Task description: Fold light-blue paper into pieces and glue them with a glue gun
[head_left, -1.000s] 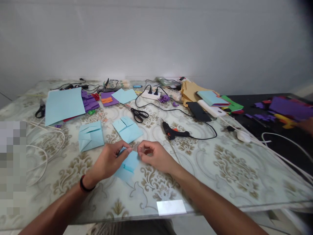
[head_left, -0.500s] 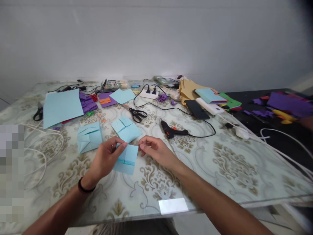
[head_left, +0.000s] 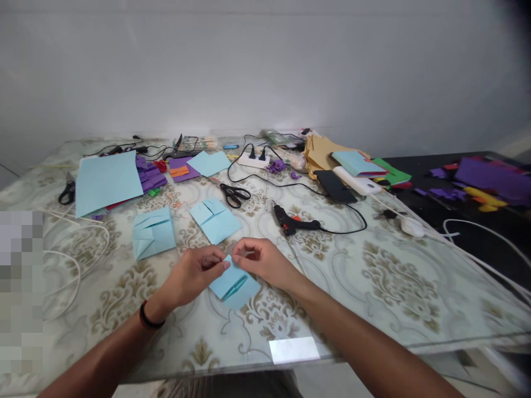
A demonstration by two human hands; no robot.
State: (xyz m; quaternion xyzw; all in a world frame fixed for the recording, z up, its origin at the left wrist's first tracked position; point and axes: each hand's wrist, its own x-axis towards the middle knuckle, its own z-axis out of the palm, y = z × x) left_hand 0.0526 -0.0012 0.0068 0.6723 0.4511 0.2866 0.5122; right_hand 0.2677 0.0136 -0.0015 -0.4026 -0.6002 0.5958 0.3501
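A folded light-blue paper [head_left: 236, 284] with a crease slit across it is held just above the patterned table. My left hand [head_left: 197, 273] pinches its upper left edge between thumb and fingers. At the top corner, close to the left fingertips, my right hand [head_left: 263, 260] pinches the same paper. Beyond my hands lie two more folded light-blue papers: one [head_left: 216, 221] straight ahead and another [head_left: 154, 233] to the left, both with folded flaps. Black-handled scissors [head_left: 234, 194] rest behind them.
A black glue gun [head_left: 294, 221] lies right of centre, its cord trailing right. Farther back are a white power strip [head_left: 254, 160], a dark phone [head_left: 335, 186], a large light-blue sheet [head_left: 108, 183] and purple paper strips [head_left: 149, 176]. White cables [head_left: 450, 237] cross the right side.
The held paper has turned and shifted right and nearer to me. My right hand, beside the paper before, now grips its corner. My left hand has moved right.
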